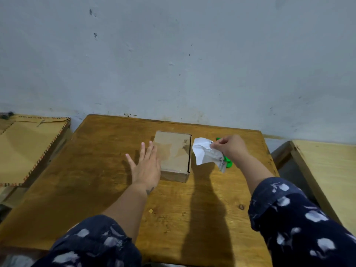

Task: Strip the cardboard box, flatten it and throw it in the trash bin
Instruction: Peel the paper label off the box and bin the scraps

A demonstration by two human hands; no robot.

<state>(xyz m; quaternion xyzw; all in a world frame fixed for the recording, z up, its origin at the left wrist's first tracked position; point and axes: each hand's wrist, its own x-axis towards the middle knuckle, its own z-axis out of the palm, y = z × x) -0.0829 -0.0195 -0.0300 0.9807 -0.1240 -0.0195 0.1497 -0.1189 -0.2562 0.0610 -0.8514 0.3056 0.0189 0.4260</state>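
On the wooden table, working left to right: my left hand lies flat, fingers straight and spread, its thumb side against the left wall of the cardboard box. It presses or steadies; it grips nothing.

Box: small, brown, closed, lying flat near the table's middle toward the far edge. From my left hand it sits at about 2 o'clock, touching. Its top face looks bare and slightly stained where a covering seems to have come off, with some print near the right edge. I judge it light, fairly stiff at the corners, soft across the panels, not fragile. It would slide easily on this wood, so one hand should pin it. Best hold: the long side walls, or the dark open seam along the right edge, where a flap could be lifted to collapse it.

Right of the box, my right hand pinches a crumpled white label with clear tape, held just above the table. From this hand the box lies at 9 o'clock, close but not touching. Green-handled scissors lie partly hidden beneath this hand.

No trash bin is visible.
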